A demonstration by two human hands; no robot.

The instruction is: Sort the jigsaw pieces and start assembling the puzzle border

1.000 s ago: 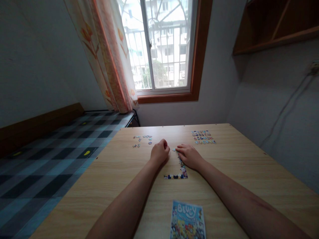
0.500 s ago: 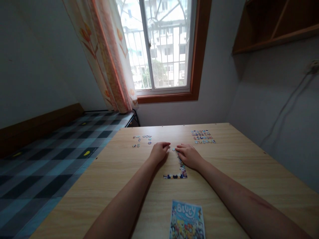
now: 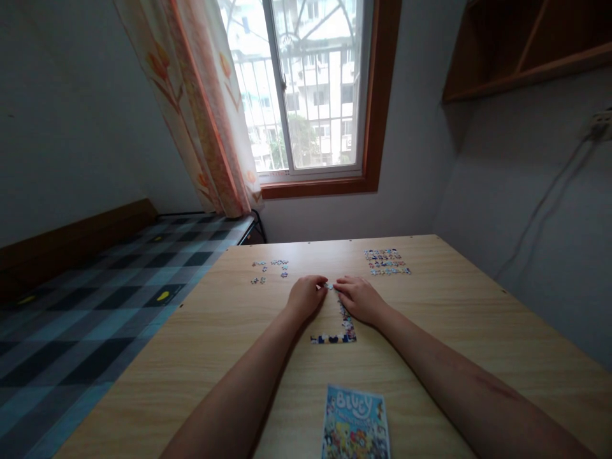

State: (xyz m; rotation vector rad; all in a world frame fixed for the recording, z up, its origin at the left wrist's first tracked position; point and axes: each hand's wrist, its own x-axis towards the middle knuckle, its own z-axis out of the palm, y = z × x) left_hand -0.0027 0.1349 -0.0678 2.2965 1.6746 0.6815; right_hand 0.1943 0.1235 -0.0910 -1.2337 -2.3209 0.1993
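Observation:
My left hand is closed in a pinch on a small jigsaw puzzle piece, at the top end of the part-joined puzzle border. The border forms an L, with a bottom row and a right side running away from me. My right hand lies palm down over the upper part of that side, fingers stretched out and fingertips at the light blue pieces. It hides some of the border. Nearer me lies a picture card reading "Bluey", flat on the table.
Loose puzzle pieces lie scattered at the back left of the wooden table. Several rows of pieces sit at the back right. A bed with a checked cover stands along the left, and a window is behind.
My left hand has moved slightly right, bringing its piece up against the light blue piece by my right fingertips. My right hand stays nearly in place. The view has shifted slightly.

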